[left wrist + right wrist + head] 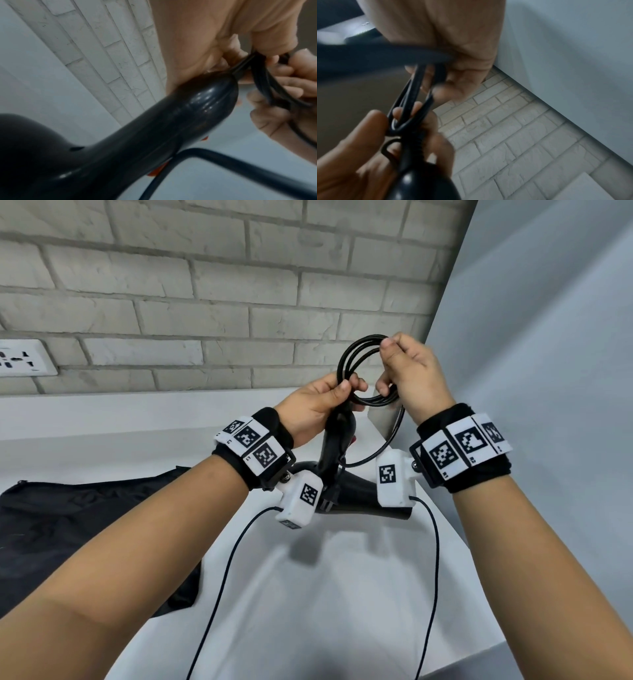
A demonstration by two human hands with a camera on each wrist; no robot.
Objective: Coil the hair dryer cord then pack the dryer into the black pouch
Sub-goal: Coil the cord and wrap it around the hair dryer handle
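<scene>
Our left hand [310,405] grips the cord [359,361] loops at the handle end of the hair dryer [337,446], held above the counter [342,594], handle up, barrel below. Our right hand [409,374] pinches the coil's top. The black pouch [68,525] lies left.

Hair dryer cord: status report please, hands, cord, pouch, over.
Left hand pinches cord coil at dryer handle. Right hand holds coil's far side. Loose cord tail still uncoiled. Black pouch on counter, dryer not packed.
</scene>
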